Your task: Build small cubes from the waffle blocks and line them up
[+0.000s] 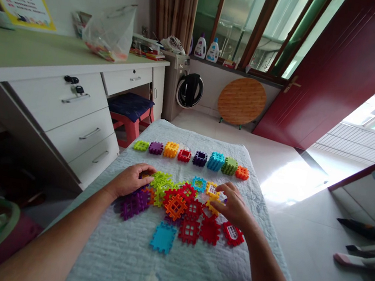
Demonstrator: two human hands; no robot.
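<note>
I see a grey washing machine (172, 86) with a dark cloth (191, 89) hanging at its front. Left of it I have a white desk (54, 52) and a red stool (133, 127); above it, a brown curtain (175, 7); to its right, a round wooden board (242, 100) and, farther right, a red door (326, 81).

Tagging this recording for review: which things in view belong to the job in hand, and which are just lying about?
Likely in use:
heap of loose multicoloured notched plastic tiles, at the left hand and right hand
square bright-blue plastic tile
row of multicoloured plastic blocks beyond the heap

Likely unrelated:
translucent white plastic bag
white plastic bottles
round brown wooden board
</note>
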